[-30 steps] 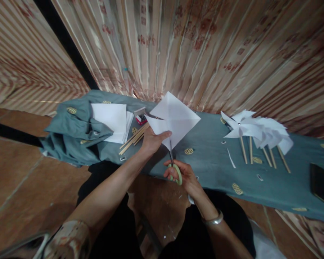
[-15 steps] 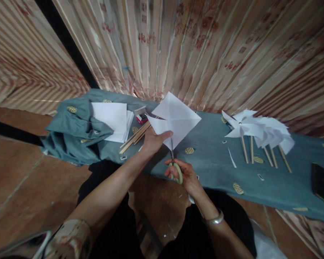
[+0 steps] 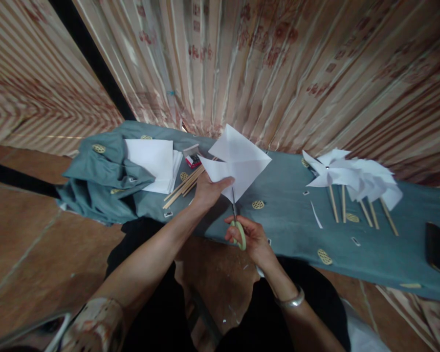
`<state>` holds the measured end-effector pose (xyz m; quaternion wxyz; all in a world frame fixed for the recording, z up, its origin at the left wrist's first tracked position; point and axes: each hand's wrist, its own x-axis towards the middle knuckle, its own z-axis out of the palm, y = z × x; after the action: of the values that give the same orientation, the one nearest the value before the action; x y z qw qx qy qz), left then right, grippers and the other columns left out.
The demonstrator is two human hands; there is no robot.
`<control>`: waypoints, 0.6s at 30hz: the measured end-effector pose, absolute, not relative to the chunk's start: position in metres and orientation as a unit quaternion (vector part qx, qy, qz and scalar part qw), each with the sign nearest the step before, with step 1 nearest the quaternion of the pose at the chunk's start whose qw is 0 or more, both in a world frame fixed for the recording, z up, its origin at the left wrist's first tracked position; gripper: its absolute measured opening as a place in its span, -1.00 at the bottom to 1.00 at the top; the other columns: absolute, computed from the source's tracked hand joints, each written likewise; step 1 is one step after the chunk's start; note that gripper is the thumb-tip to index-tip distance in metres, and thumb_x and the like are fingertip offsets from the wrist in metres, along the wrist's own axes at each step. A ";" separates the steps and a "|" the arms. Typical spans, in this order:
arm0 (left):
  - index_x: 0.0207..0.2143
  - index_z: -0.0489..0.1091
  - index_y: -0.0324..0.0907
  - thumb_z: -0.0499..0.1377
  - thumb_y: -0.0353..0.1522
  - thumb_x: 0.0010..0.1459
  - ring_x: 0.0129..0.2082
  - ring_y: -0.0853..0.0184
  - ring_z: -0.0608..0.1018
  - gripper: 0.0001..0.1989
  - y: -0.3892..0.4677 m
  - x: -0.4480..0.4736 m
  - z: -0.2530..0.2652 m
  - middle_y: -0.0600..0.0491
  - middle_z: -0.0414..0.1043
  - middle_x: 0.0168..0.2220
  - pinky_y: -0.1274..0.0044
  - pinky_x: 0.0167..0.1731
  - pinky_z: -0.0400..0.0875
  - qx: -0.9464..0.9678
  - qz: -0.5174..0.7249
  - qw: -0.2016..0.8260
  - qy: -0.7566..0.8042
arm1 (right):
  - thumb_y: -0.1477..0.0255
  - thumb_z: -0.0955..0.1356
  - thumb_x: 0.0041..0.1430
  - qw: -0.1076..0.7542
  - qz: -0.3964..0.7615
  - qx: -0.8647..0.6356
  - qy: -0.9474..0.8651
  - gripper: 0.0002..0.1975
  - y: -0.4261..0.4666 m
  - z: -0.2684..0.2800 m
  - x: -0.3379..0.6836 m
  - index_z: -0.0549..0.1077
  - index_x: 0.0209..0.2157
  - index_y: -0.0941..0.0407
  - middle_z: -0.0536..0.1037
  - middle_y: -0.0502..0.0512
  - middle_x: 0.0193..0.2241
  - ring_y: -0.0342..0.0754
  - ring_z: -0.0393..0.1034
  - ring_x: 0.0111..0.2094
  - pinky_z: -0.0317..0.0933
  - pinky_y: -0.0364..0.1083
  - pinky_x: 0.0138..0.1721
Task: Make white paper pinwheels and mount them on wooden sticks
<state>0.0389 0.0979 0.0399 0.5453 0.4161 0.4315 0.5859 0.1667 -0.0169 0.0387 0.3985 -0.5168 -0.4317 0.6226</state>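
Paper square (image 3: 244,159): held above the cloth-covered table (image 3: 282,215), scissors (image 3: 243,239) at its lower corner.
Left hand (image 3: 208,190) pinches the sheet, thumb flat on top, other fingers hidden beneath; right hand (image 3: 253,238) has its fingers curled round the green handles. Blade opening cannot be told. Against the pictures of a second ago, both grips and the blade position hold nearly constant; any advance is too slight to confirm. The left corner is slit open, so the lower cut is judged under way, not complete. Beyond the left hand lie wooden sticks (image 3: 185,187), a small red box (image 3: 193,161) and a paper stack (image 3: 150,155); well to the right, finished pinwheels (image 3: 330,168) overlap beside a paper sliver (image 3: 316,215).
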 end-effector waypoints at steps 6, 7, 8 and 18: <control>-0.39 0.52 -0.24 0.43 -0.36 -0.28 -0.44 0.33 0.54 -0.69 0.097 0.039 0.042 0.04 0.58 -0.40 0.48 -0.34 0.46 0.400 0.589 0.555 0.430 | 0.07 0.50 -0.09 0.400 0.616 -0.523 -0.433 -0.59 -0.016 0.040 0.167 0.51 -0.33 0.10 0.48 -0.06 -0.62 -0.18 0.34 -0.58 0.24 -0.18 -0.51; -0.40 0.53 -0.24 0.42 -0.36 -0.29 -0.43 0.32 0.54 -0.69 0.097 0.039 0.042 0.04 0.58 -0.40 0.47 -0.34 0.46 0.399 0.588 0.556 0.432 | 0.08 0.50 -0.09 0.398 0.616 -0.523 -0.434 -0.60 -0.016 0.041 0.167 0.51 -0.34 0.10 0.48 -0.06 -0.62 -0.18 0.34 -0.58 0.24 -0.17 -0.51; -0.40 0.53 -0.24 0.42 -0.36 -0.30 -0.43 0.31 0.54 -0.69 0.097 0.039 0.042 0.04 0.58 -0.40 0.47 -0.34 0.46 0.399 0.586 0.556 0.433 | 0.09 0.50 -0.10 0.396 0.618 -0.523 -0.433 -0.60 -0.016 0.041 0.167 0.51 -0.34 0.10 0.48 -0.06 -0.62 -0.17 0.34 -0.58 0.24 -0.17 -0.52; -0.44 0.50 -0.22 0.39 -0.34 -0.22 -0.42 0.34 0.51 -0.76 0.095 0.040 0.047 0.07 0.55 -0.42 0.48 -0.28 0.41 0.409 0.599 0.540 0.427 | 0.11 0.54 -0.18 0.414 0.626 -0.528 -0.398 -0.58 -0.015 0.039 0.167 0.52 -0.35 0.10 0.46 -0.07 -0.64 -0.17 0.33 -0.59 0.24 -0.17 -0.54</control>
<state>0.0397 0.0950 0.0466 0.5401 0.4086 0.4275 0.5988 0.1666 -0.0151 0.0390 0.4140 -0.5276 -0.3985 0.6257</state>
